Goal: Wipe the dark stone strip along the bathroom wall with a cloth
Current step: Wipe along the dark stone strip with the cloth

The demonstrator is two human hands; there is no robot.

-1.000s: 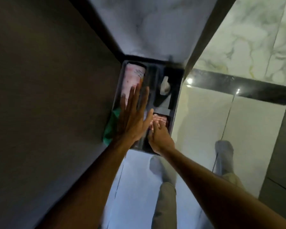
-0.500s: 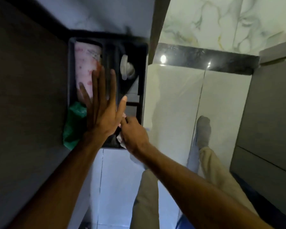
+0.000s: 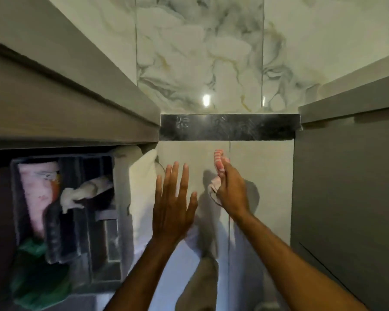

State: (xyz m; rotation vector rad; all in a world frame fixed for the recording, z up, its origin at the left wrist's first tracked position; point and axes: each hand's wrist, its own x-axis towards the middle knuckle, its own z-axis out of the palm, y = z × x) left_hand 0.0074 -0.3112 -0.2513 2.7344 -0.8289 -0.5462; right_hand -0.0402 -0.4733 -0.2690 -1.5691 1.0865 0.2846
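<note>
Dark polished stone strip [image 3: 229,130] runs along the foot of the marbled wall tiles [image 3: 200,52], between grey cabinets on either side. Below it, well apart, the right hand [image 3: 230,189] has its grip closed around a red-and-white striped cloth [image 3: 219,163]. The left hand [image 3: 173,212] is beside it, fingers spread wide, holding nothing. A grey compartmented caddy [image 3: 65,212] sits at the left.
</note>
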